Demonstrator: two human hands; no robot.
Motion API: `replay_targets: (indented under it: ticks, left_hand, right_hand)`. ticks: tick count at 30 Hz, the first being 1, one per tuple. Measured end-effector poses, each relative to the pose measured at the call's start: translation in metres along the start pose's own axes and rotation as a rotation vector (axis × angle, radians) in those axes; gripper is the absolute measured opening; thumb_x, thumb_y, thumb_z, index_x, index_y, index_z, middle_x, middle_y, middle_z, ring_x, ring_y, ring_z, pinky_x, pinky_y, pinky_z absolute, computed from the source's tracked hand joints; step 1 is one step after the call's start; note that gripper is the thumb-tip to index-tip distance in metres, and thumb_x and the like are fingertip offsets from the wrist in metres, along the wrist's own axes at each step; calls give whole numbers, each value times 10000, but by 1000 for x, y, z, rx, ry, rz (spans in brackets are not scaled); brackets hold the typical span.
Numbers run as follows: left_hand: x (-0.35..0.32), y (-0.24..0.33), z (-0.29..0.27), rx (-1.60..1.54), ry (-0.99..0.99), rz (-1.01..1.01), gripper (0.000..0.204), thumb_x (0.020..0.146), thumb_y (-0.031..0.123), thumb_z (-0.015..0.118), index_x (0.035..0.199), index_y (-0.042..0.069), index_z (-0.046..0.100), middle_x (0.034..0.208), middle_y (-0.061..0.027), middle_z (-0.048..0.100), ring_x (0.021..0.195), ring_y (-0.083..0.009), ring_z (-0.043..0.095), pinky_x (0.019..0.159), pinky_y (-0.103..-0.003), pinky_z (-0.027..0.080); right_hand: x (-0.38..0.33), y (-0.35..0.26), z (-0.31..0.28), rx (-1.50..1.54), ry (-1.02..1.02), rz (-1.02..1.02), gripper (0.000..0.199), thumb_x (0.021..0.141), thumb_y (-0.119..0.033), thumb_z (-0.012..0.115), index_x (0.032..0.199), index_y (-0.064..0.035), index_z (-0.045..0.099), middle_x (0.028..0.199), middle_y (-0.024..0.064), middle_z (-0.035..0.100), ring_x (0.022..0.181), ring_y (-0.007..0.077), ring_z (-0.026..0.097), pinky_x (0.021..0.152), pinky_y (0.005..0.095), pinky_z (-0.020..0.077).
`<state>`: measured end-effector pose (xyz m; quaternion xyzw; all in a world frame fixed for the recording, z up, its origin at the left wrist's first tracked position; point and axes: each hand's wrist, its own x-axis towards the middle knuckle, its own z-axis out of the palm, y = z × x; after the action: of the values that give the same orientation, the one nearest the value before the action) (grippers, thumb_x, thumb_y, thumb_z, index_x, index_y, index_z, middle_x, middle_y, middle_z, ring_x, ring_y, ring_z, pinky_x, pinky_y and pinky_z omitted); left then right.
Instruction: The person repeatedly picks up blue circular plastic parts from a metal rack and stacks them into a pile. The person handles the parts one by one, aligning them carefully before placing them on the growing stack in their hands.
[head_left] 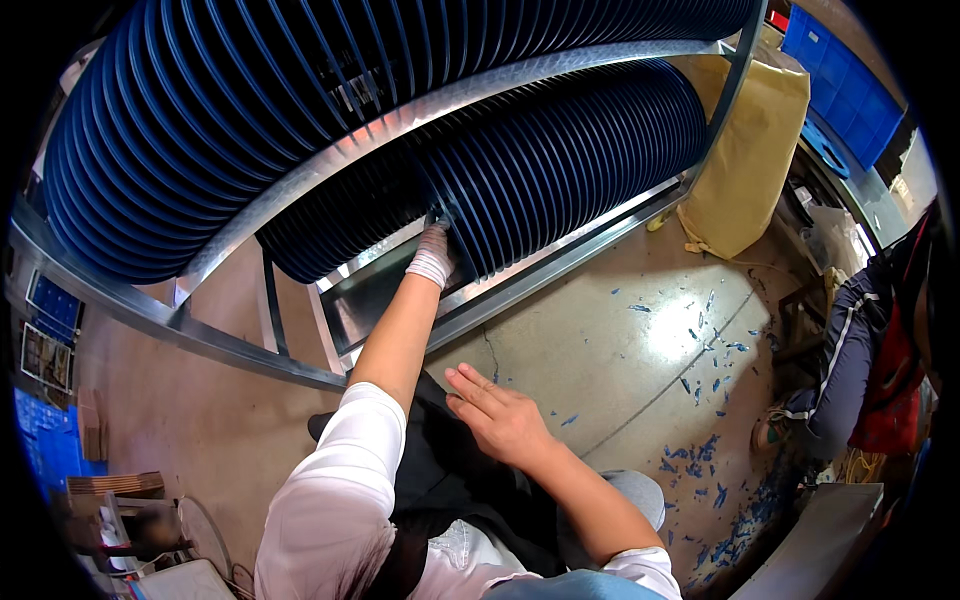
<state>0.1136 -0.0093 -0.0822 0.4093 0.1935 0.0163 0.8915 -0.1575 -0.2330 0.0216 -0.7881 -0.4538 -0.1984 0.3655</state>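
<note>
Two long rows of upright dark blue ribbed discs sit in a metal rack (560,265), an upper row (250,90) and a lower row (560,160). My left hand (433,256), in a white glove, reaches forward with the arm outstretched and presses into a gap in the lower row. Its fingertips are hidden between the discs. My right hand (500,415) is bare and lies flat with fingers apart on my black-clad thigh, holding nothing.
A tan sack (750,150) leans against the rack's right end. Blue crates (845,75) stand at the upper right. Blue chips (715,450) litter the concrete floor. Another person in dark and red clothing (870,370) is at the right edge. Boxes and clutter (120,500) sit at the lower left.
</note>
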Motion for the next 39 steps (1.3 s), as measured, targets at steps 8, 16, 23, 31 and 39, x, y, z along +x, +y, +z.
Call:
replay_targets:
  ticks: [8, 16, 23, 31, 39]
  left_hand:
    - [-8, -8, 9, 37, 17, 154, 605, 803, 81, 632, 1358, 234, 445, 1260, -85, 585, 1125, -339, 564, 911, -538, 487]
    - [7, -3, -20, 9, -84, 129, 559, 818, 166, 625, 1344, 249, 452, 1281, -107, 571, 1141, -355, 553, 956, -542, 455]
    - [-17, -14, 15, -89, -71, -44, 426, 859, 259, 580, 1278, 188, 543, 1277, -125, 582, 1150, -322, 558, 987, -484, 448]
    - [-7, -1, -1, 84, -23, 90, 442, 845, 317, 603, 1267, 192, 558, 1238, -108, 606, 1153, -320, 547, 948, -509, 450]
    - [-36, 23, 46, 61, 88, -269, 550, 840, 451, 596, 1262, 100, 560, 1307, -107, 572, 1197, -318, 516, 1046, -548, 328]
  right_hand:
    - [-2, 4, 0, -15, -5, 14, 267, 745, -28, 601, 1009, -45, 638, 1299, 128, 567, 1190, 274, 574, 787, 331, 554]
    - [2, 1, 5, 6, 5, 1, 242, 756, -40, 603, 994, -49, 644, 1282, 129, 580, 1178, 272, 584, 763, 325, 558]
    - [-1, 8, 1, -20, 12, 32, 238, 756, -41, 604, 990, -51, 645, 1275, 128, 585, 1176, 266, 586, 771, 320, 556]
    - [4, 2, 1, -7, -9, 1, 235, 758, -39, 605, 990, -46, 641, 1283, 124, 579, 1178, 261, 585, 790, 317, 554]
    - [2, 5, 1, -30, 5, 22, 229, 757, -30, 612, 982, -58, 644, 1281, 115, 584, 1173, 252, 588, 775, 311, 554]
